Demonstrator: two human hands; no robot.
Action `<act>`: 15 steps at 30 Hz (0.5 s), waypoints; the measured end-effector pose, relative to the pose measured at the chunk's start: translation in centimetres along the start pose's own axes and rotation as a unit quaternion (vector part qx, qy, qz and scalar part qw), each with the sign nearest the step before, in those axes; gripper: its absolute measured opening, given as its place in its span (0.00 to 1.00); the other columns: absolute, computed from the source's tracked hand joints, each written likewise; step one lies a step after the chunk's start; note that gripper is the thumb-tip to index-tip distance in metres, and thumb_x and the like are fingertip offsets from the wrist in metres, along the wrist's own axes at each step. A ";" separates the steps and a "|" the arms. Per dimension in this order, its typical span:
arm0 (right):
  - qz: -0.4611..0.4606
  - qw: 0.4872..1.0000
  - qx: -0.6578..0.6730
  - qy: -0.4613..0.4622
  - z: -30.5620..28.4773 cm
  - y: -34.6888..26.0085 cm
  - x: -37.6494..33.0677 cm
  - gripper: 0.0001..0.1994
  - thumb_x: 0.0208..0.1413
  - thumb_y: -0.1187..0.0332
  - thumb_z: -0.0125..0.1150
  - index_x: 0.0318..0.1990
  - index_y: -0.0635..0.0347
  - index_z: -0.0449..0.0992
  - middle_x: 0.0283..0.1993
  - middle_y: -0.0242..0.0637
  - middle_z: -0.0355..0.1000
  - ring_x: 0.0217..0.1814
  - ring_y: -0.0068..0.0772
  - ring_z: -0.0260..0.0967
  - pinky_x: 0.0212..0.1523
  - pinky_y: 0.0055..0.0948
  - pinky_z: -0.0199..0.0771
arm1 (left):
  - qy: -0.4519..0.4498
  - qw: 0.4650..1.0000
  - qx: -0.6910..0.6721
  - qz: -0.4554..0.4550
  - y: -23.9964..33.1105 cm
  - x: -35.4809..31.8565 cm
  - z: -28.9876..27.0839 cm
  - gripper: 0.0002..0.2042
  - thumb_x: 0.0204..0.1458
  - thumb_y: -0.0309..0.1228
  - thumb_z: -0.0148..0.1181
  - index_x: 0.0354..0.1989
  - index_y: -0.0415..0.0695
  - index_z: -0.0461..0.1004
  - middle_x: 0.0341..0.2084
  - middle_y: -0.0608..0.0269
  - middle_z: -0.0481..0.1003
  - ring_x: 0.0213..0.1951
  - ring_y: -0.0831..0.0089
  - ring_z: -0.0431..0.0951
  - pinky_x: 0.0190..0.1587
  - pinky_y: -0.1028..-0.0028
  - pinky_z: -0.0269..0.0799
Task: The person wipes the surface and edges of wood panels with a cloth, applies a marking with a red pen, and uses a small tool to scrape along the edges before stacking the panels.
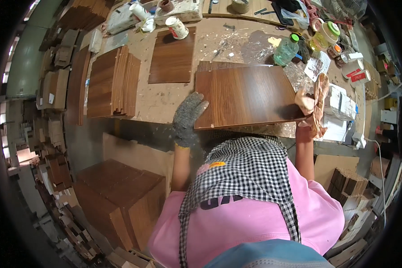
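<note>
Head view: a rectangular dark-brown wood-grain panel (248, 96) is held flat over the near edge of the paint-spattered tabletop (165, 105). Its left edge is clamped by the left hand (187, 118) in a grey knitted glove, fingers spread on top. Its right edge is gripped by the right hand (309, 107), which also holds a brownish rag (320, 105). Left of the panel, a stack of similar brown boards (113, 82) is seen; behind it, a green plastic bottle (286, 50).

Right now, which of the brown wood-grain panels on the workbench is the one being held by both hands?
The large brown wood-grain panel at the bench's near edge, gripped by the grey-gloved left hand and the right hand. The smaller panel lies untouched farther back.
</note>
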State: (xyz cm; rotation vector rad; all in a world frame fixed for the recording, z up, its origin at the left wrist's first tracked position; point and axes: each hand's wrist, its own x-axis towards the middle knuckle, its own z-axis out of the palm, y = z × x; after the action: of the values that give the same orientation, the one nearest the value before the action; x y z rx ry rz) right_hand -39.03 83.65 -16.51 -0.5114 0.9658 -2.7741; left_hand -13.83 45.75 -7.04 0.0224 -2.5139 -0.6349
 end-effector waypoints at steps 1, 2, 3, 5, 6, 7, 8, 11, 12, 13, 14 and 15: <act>0.025 1.000 0.007 -0.009 -1.0 0.8 -0.8 0.27 0.64 0.65 0.50 0.69 0.57 0.56 0.66 0.47 0.61 0.49 0.40 0.73 0.53 0.42 0.79 | 0.009 0.998 0.004 -0.059 -1.1 -1.6 1.4 0.16 0.51 0.24 0.62 0.49 0.43 0.82 0.53 0.52 0.78 0.56 0.55 0.77 0.62 0.63 0.70; 0.052 0.999 0.013 0.006 -1.4 1.9 -1.7 0.24 0.65 0.63 0.50 0.66 0.57 0.59 0.60 0.46 0.64 0.47 0.40 0.73 0.50 0.41 0.79 | 0.018 0.993 0.007 -0.116 -2.0 -3.2 3.0 0.16 0.50 0.25 0.63 0.50 0.44 0.81 0.53 0.52 0.78 0.56 0.55 0.77 0.61 0.63 0.71; 0.074 0.997 0.020 0.022 -1.7 2.9 -2.7 0.21 0.65 0.60 0.49 0.62 0.58 0.63 0.54 0.44 0.66 0.45 0.40 0.74 0.47 0.41 0.80 | 0.026 0.985 0.006 -0.171 -2.7 -4.1 4.0 0.17 0.50 0.25 0.64 0.51 0.44 0.81 0.52 0.53 0.78 0.56 0.55 0.77 0.60 0.63 0.72; 0.113 0.992 0.029 0.051 -2.1 4.0 -4.1 0.19 0.66 0.55 0.48 0.56 0.59 0.69 0.42 0.42 0.71 0.40 0.39 0.75 0.42 0.40 0.81 | 0.021 0.993 0.063 -0.097 -2.3 -5.2 4.2 0.18 0.54 0.24 0.62 0.55 0.41 0.77 0.50 0.48 0.77 0.53 0.54 0.78 0.57 0.65 0.74; 0.134 0.988 0.030 0.067 -2.1 4.1 -4.5 0.20 0.67 0.53 0.47 0.52 0.59 0.72 0.36 0.40 0.73 0.38 0.39 0.76 0.39 0.39 0.82 | 0.025 0.990 0.065 -0.123 -1.3 -5.4 4.4 0.19 0.55 0.23 0.61 0.57 0.41 0.76 0.49 0.48 0.77 0.52 0.55 0.78 0.57 0.66 0.74; 0.158 0.983 0.029 0.092 -1.3 3.8 -4.4 0.21 0.67 0.51 0.47 0.49 0.60 0.75 0.30 0.39 0.76 0.36 0.39 0.76 0.36 0.39 0.82 | 0.032 0.986 0.070 -0.149 -0.5 -5.7 4.5 0.20 0.56 0.23 0.60 0.59 0.41 0.75 0.48 0.47 0.76 0.51 0.55 0.78 0.56 0.66 0.75; 0.237 0.950 -0.004 0.203 -0.4 3.2 -4.0 0.23 0.65 0.48 0.49 0.51 0.60 0.74 0.28 0.39 0.75 0.32 0.38 0.77 0.33 0.38 0.82 | 0.064 0.970 0.019 -0.233 -0.6 -7.5 5.4 0.19 0.58 0.26 0.59 0.59 0.40 0.74 0.48 0.49 0.76 0.50 0.58 0.78 0.55 0.67 0.75; 0.336 0.923 -0.058 0.179 6.0 -0.1 -0.8 0.26 0.62 0.48 0.56 0.56 0.60 0.71 0.36 0.39 0.74 0.33 0.38 0.78 0.34 0.39 0.83 | 0.182 0.848 -0.201 -0.456 -1.0 -11.1 7.8 0.19 0.64 0.37 0.55 0.59 0.38 0.71 0.48 0.54 0.74 0.48 0.64 0.77 0.52 0.68 0.76; 0.309 0.930 -0.087 0.182 6.8 0.0 -0.1 0.26 0.62 0.49 0.58 0.56 0.61 0.70 0.38 0.43 0.74 0.36 0.38 0.78 0.36 0.38 0.83 | 0.232 0.764 -0.308 -0.517 0.4 -10.5 6.8 0.20 0.65 0.40 0.53 0.58 0.38 0.71 0.48 0.55 0.74 0.48 0.64 0.77 0.50 0.68 0.77; 0.277 0.934 -0.120 0.191 7.6 -0.2 0.6 0.26 0.62 0.51 0.60 0.57 0.62 0.69 0.40 0.46 0.73 0.40 0.37 0.79 0.38 0.38 0.84 | 0.273 0.662 -0.412 -0.563 1.1 -9.9 6.6 0.21 0.67 0.43 0.50 0.57 0.37 0.71 0.49 0.56 0.74 0.48 0.65 0.77 0.49 0.67 0.78; 0.351 0.892 -0.244 0.149 5.1 1.3 1.7 0.26 0.62 0.51 0.60 0.57 0.63 0.69 0.42 0.47 0.73 0.42 0.37 0.79 0.39 0.36 0.84 | 0.292 0.658 -0.424 -0.549 0.9 -10.0 7.7 0.23 0.68 0.46 0.47 0.53 0.36 0.73 0.43 0.51 0.77 0.44 0.63 0.80 0.44 0.68 0.80; 0.419 0.826 -0.363 0.098 3.1 2.3 2.6 0.26 0.63 0.51 0.59 0.58 0.64 0.69 0.44 0.47 0.74 0.44 0.38 0.78 0.41 0.35 0.83 | 0.224 0.723 -0.357 -0.548 1.1 -10.1 8.1 0.23 0.68 0.46 0.47 0.52 0.36 0.73 0.42 0.51 0.77 0.44 0.63 0.80 0.42 0.68 0.81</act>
State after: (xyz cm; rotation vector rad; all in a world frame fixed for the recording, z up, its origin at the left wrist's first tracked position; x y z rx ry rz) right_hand -40.20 79.41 -14.93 0.1446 1.7604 -1.6292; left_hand -9.19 51.70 -17.67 1.2704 -1.4096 -1.7437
